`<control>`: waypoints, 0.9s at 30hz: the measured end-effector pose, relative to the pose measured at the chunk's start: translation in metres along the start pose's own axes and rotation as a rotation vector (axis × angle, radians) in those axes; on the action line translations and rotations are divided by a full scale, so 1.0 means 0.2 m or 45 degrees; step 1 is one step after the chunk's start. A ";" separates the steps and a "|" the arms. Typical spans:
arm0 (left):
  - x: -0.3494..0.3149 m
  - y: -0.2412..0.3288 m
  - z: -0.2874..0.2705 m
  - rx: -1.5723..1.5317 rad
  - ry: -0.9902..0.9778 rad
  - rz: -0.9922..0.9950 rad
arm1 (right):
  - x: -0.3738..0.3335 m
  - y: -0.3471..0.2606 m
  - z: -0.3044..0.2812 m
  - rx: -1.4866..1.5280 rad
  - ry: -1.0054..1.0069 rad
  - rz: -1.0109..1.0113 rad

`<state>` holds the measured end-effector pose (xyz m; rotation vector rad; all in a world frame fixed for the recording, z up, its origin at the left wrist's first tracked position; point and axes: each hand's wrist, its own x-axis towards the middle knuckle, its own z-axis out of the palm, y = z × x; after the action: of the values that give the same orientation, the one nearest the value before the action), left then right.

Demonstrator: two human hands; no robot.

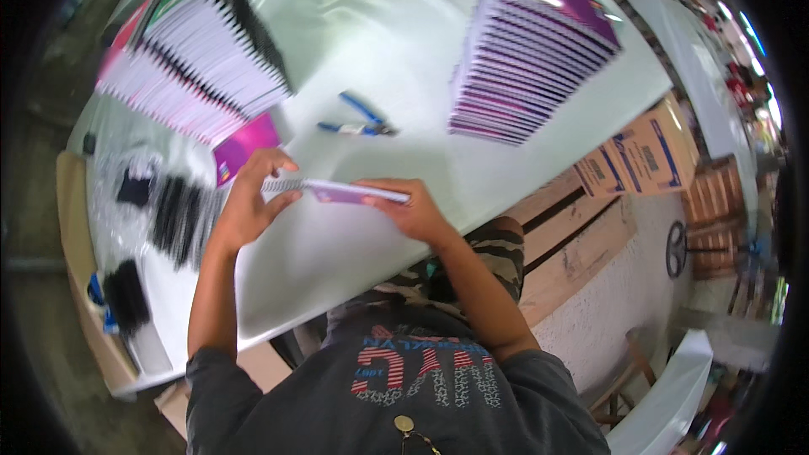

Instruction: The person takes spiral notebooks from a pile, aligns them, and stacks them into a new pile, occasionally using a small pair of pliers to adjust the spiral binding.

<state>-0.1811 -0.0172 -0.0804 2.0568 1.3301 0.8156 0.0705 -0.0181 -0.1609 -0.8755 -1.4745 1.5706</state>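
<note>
A thin purple-covered notebook (341,192) is held edge-up above the near part of the table, its white pages showing along one side. My right hand (411,209) grips its right end. A spiral binding coil (285,185) sticks out from the notebook's left end. Around that coil curve the thumb and fingers of my left hand (247,195). Left of it lies a row of loose dark and grey spiral coils (181,219). A purple cover or notebook (247,147) rests just beyond my left hand. Farther out lie blue-handled pliers (361,118), their handles spread.
Tall stacks of spiral notebooks stand on the white table (337,278): purple ones (531,50) at far right, green and red ones (198,59) at far left. Black coils (128,299) lie near the left edge. A cardboard box (640,152) and wooden pallet (573,244) are at right.
</note>
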 end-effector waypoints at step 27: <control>0.09 0.25 0.06 0.962 -0.174 0.397 | -0.04 -0.02 -0.01 -0.055 -0.094 -0.261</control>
<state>-0.1361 -0.0200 -0.0488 2.8958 1.3891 0.2806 0.0751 -0.0243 -0.1571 -0.6725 -1.6022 1.4372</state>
